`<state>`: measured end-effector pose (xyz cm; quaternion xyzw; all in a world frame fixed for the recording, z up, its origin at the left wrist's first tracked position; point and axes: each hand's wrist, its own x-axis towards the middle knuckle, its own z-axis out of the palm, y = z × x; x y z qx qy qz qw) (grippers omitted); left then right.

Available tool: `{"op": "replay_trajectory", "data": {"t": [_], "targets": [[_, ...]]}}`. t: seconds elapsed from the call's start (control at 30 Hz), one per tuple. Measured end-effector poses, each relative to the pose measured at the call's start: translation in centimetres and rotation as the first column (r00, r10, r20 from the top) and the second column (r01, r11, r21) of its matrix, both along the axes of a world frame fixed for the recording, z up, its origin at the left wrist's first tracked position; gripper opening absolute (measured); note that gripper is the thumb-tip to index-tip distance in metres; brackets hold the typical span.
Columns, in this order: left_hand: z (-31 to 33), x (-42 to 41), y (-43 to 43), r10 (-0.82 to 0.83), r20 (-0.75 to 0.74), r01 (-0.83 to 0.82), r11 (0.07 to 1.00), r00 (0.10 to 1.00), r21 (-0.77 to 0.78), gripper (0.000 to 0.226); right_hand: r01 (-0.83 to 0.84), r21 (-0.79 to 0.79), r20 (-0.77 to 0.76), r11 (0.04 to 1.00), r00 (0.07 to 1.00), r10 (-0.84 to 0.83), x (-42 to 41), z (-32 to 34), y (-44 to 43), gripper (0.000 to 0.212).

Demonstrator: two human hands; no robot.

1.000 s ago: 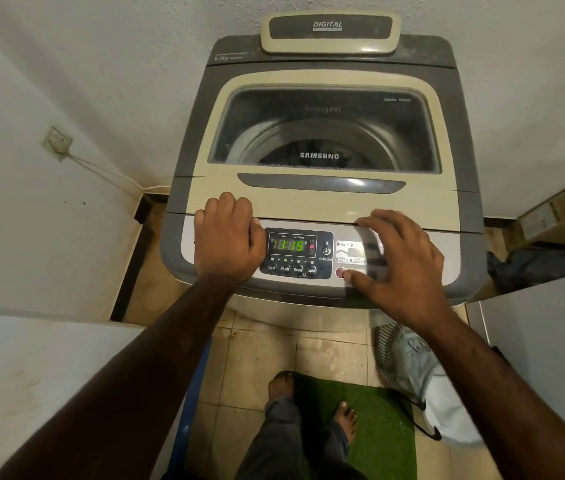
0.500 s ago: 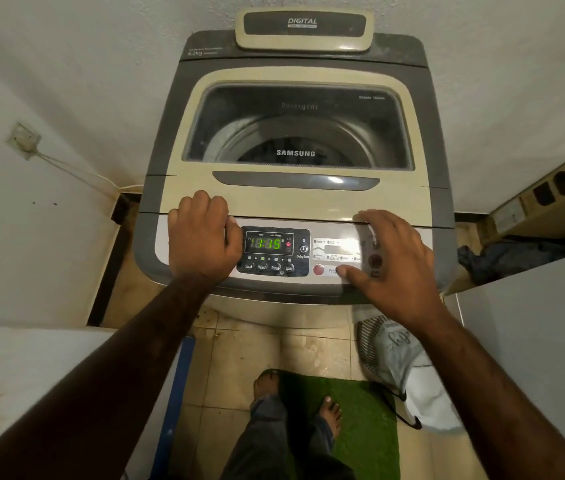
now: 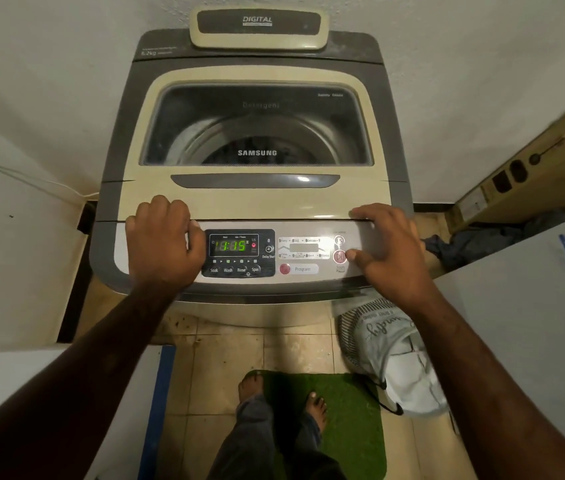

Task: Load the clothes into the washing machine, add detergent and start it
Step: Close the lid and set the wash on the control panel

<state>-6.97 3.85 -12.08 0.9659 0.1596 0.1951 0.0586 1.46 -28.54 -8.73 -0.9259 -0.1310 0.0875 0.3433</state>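
Note:
A top-loading washing machine [image 3: 256, 199] stands in front of me with its cream lid and glass window [image 3: 256, 126] closed; dark clothes show faintly in the drum. The control panel's green display [image 3: 229, 245] reads 1:15. My left hand [image 3: 163, 242] rests curled on the panel's left end, holding nothing. My right hand [image 3: 390, 245] lies spread over the panel's right end, its thumb tip touching the round red start/pause button [image 3: 339, 257]. A red Program button [image 3: 285, 269] sits lower left of it.
A grey-and-white laundry bag [image 3: 395, 362] slumps on the tiled floor at the machine's right front. A green mat [image 3: 350, 420] lies under my bare feet. White surfaces flank both sides; a cardboard box [image 3: 530, 168] and dark cloth [image 3: 481, 237] sit at right.
My right hand has slid rightward along the panel, thumb going from the Program button to the start/pause button. The left hand has stayed put. The view shifted slightly.

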Motion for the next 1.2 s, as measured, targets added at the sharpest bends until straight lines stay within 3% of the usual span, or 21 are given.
{"op": "replay_trajectory", "data": {"t": [0.33,0.6,0.73,0.87,1.0,1.2], "targets": [[0.3,0.0,-0.1,-0.001,-0.014,0.001,1.0,1.0,0.002,0.026,0.049,-0.084,0.04,0.995,0.998,-0.046,-0.4,0.1,1.3,0.065],[0.4,0.0,-0.2,-0.001,-0.001,0.001,1.0,1.0,-0.005,0.026,0.029,-0.054,-0.019,0.998,0.999,-0.03,0.1,0.2,0.8,0.078],[0.4,0.0,-0.2,-0.012,0.014,0.012,1.0,1.0,-0.006,0.026,-0.047,0.018,-0.092,0.999,0.995,0.048,0.0,0.4,-0.6,0.095],[0.4,0.0,-0.2,-0.024,0.022,0.023,1.0,0.999,0.005,0.026,-0.032,0.119,-0.149,0.992,0.988,0.05,-0.2,0.4,-1.4,0.094],[0.3,0.1,-0.1,-0.015,0.005,0.015,1.0,1.0,0.024,0.026,0.021,0.149,-0.109,0.989,0.994,-0.005,-0.3,0.2,-0.6,0.083],[0.1,0.1,0.0,0.01,-0.014,-0.01,1.0,1.0,0.015,0.027,0.065,0.008,0.001,0.998,0.998,-0.065,-0.3,-0.2,0.9,0.084]]}}
